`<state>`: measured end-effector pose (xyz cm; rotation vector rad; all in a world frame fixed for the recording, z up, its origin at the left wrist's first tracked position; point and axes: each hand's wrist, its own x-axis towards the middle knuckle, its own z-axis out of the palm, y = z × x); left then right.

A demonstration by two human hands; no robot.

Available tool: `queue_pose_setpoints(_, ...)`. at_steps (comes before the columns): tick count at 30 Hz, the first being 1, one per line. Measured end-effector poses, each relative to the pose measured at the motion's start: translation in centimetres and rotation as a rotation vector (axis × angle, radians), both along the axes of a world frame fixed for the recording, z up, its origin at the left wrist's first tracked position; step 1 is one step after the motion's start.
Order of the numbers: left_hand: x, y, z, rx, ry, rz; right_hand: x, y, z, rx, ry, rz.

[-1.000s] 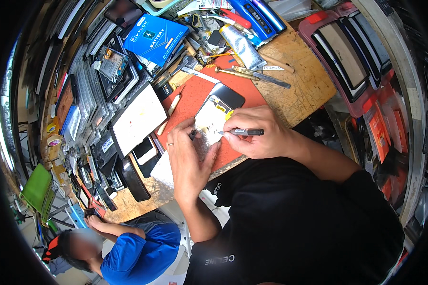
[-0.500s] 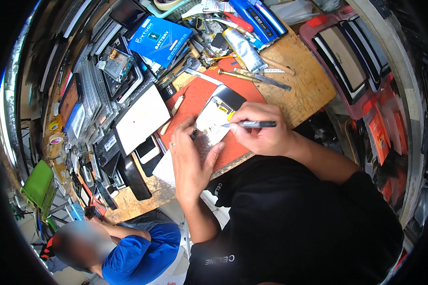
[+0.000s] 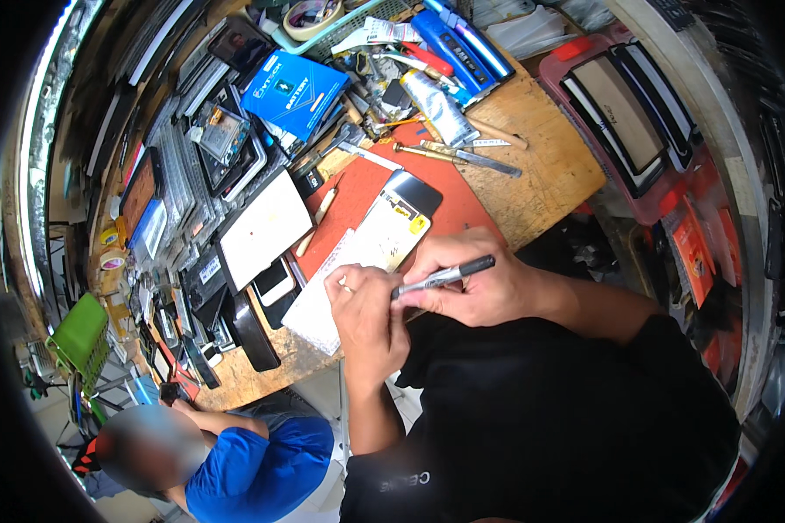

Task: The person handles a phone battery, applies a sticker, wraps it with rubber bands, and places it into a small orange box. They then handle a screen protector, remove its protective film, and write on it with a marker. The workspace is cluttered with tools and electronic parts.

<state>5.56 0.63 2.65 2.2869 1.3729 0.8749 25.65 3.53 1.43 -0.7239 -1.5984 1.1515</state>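
Observation:
In front of my body, my left hand (image 3: 371,318) is closed, its fingers pinching a small dark marker cap (image 3: 398,294). My right hand (image 3: 480,283) grips a marker (image 3: 440,279) with a silver-grey barrel and a black end. The marker's tip end meets the cap at my left fingers; whether it is fully inside I cannot tell. Just beyond my hands a phone-sized device (image 3: 384,238) lies on the red mat (image 3: 453,192), its lower part white with a yellow label and its far end dark. A white textured sheet (image 3: 316,305) lies by my left hand.
Screwdrivers and a flat metal tool (image 3: 493,166) lie beyond the mat. A blue battery box (image 3: 296,94) tops clutter at the far left, near a white panel (image 3: 266,228) and several phones. A pink bin (image 3: 645,205) stands right. At lower left sits a person in blue (image 3: 253,466).
My right hand has drawn the marker back from the white device toward me. My left hand has come off the device, and its pinched cap now meets the marker's tip end.

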Motion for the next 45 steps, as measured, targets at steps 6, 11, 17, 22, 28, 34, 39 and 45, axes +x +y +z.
queue_pose_setpoints(6, 0.3, 0.6, 0.8, -0.191, 0.045, 0.07, 1.4, 3.0, 1.7, -0.063, -0.16, -0.016)
queue_pose_setpoints(11, -2.4, 0.8, 2.4, -0.141, 0.291, 0.201, 2.7, 12.3, 4.6, 0.103, -0.856, -0.276)
queue_pose_setpoints(17, -4.7, 0.1, 0.2, -0.19, 0.356, 0.203, 2.9, 10.3, 4.3, 0.072, -0.748, -0.234)
queue_pose_setpoints(22, -5.0, 0.2, -0.7, -0.133, 0.292, 0.189, 1.1, 3.8, -0.6, 0.216, -0.824, -0.292)
queue_pose_setpoints(28, -5.0, 0.4, -1.0, -0.105, 0.268, 0.172, -1.2, 1.7, -2.8, -0.136, -0.402, -0.23)
queue_pose_setpoints(34, -5.1, -0.5, -1.0, -0.006, 0.136, 0.204, -3.0, 3.0, -1.9, -0.432, -0.096, 0.001)
queue_pose_setpoints(39, -4.9, -1.1, -1.4, 0.234, 0.011, 0.229, -3.3, 3.3, 1.0, -0.33, -0.14, 0.128)
queue_pose_setpoints(45, -4.8, -1.3, -3.2, 0.142, 0.154, 0.295, -3.5, 3.5, 1.6, -0.164, -0.243, 0.065)
